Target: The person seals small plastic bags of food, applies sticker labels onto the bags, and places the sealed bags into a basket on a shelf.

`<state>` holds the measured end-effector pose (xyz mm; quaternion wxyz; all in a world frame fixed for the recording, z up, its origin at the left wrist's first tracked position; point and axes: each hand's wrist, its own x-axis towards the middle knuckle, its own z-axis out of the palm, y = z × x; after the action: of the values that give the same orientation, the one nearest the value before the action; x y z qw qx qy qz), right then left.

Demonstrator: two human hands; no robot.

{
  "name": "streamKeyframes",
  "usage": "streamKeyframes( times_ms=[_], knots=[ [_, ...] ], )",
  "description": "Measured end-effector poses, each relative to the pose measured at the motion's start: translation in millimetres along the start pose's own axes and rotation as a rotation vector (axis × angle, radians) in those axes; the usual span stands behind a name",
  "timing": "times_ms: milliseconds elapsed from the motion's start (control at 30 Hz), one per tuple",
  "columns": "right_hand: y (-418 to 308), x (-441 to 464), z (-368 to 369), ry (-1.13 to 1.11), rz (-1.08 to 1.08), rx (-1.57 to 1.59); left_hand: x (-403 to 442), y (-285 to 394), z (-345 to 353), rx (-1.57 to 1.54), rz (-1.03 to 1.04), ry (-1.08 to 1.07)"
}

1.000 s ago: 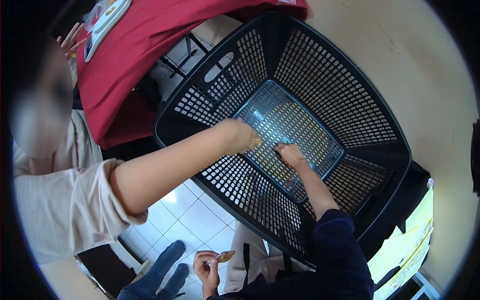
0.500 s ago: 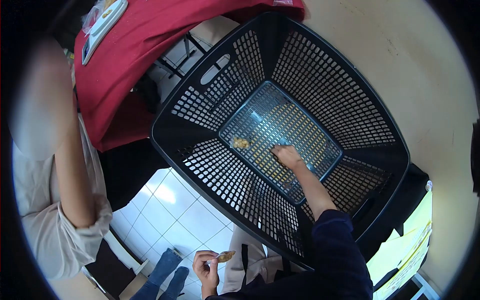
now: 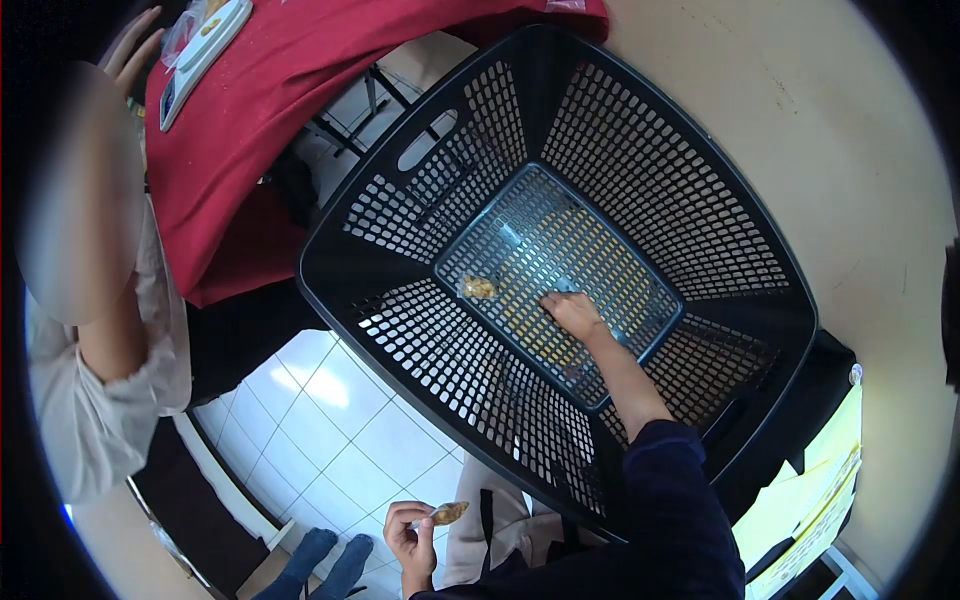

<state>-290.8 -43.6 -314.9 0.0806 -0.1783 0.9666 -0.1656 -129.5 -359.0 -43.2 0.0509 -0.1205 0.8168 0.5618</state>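
Note:
A big black plastic basket (image 3: 585, 72) with a slotted floor and walls fills the middle. My right hand (image 3: 572, 314) reaches down into it, fingers curled together at the floor; whatever they hold, if anything, is hidden. To the left of that hand lies a small clear packet of yellowish-brown pieces (image 3: 478, 288) on the basket floor. Outside the basket, low in view, my left hand (image 3: 408, 538) pinches another small clear packet of brown pieces (image 3: 450, 513) between thumb and fingers.
A red-clothed table (image 3: 270, 70) at upper left bears a white scale (image 3: 208, 50) with a brown piece on it. A co-worker's sleeve (image 3: 110, 400) and raised arm are at left. Yellow papers (image 3: 810, 495) sit at lower right, near a beige surface (image 3: 800, 120).
The co-worker's arm has moved up toward the scale, and their hand now shows at the top left. My two hands stay almost in place, the left still pinching its packet.

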Motion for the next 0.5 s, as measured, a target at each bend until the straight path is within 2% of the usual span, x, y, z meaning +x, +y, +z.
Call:
streamKeyframes(
  times_ms=[233,300,333,500],
  knots=[
    [-7.8,-8.0,13.6,0.043,0.086,-0.042,1.7,-2.6,-1.7,0.000,-0.008,0.020],
    [-15.9,-9.0,18.6,0.184,0.186,-0.044,1.8,-2.3,-0.4,-0.009,-0.014,0.022],
    [-20.2,-8.5,18.6,0.065,0.231,-0.053,2.2,-1.5,0.2,-0.006,-0.015,0.018],
    [-29.2,-3.0,21.9,0.084,0.265,-0.168,3.9,-0.7,1.5,-0.007,0.009,0.006]
  ],
)
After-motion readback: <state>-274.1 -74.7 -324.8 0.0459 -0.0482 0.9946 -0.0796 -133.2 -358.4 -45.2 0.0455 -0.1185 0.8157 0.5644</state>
